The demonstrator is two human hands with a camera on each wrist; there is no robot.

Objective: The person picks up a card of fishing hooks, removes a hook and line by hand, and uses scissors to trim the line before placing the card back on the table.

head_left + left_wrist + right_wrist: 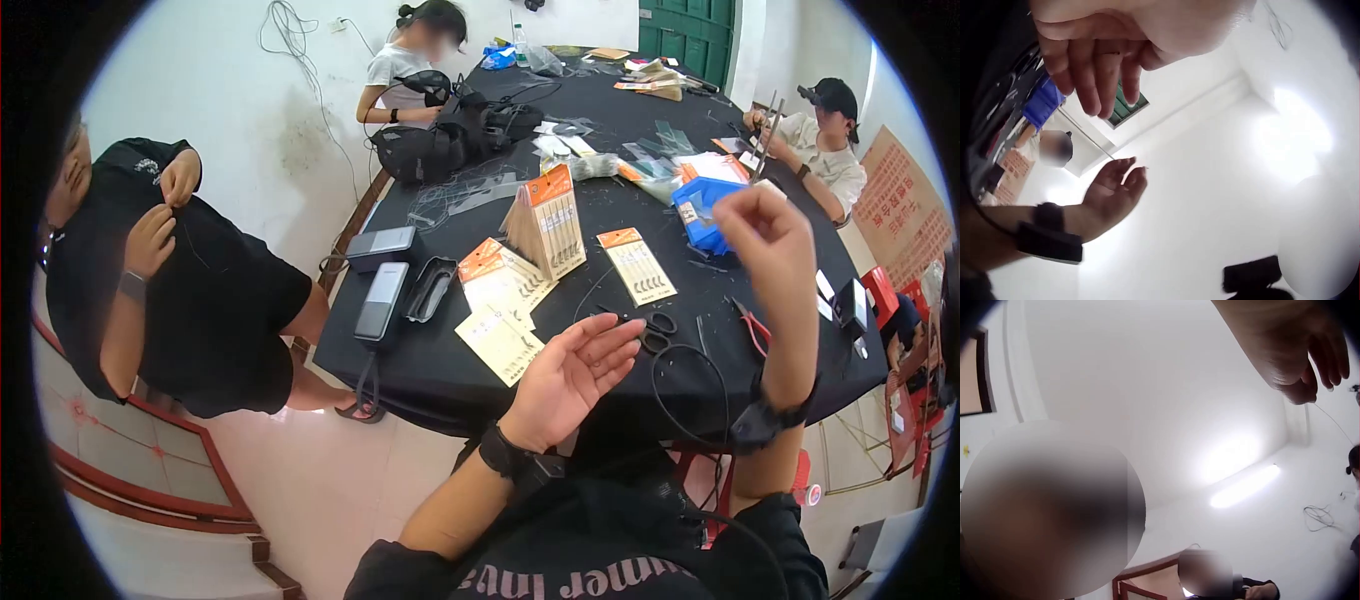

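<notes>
My right hand (770, 235) is raised above the right side of the table, thumb and finger pinched together. A thin pale line (1333, 419) runs from its fingertips in the right wrist view. Lower and nearer the table's front edge, my left hand (578, 385) is turned palm up, fingers loosely bent and holding nothing. Black-handled scissors (658, 328) lie just beyond its fingertips. Beside them is a card with an orange header (638, 268) bearing several small dark hooks. More such cards (500, 345) lie left of the hand, and a stack (548, 225) stands upright behind.
Red-handled pliers (752, 328) and a blue bin (690, 205) are to the right on the black-covered table (600, 395). Two grey devices (382, 300) and an open black case (432, 288) sit at left. A black cable (655, 385) loops near the front edge. Other people are around the table.
</notes>
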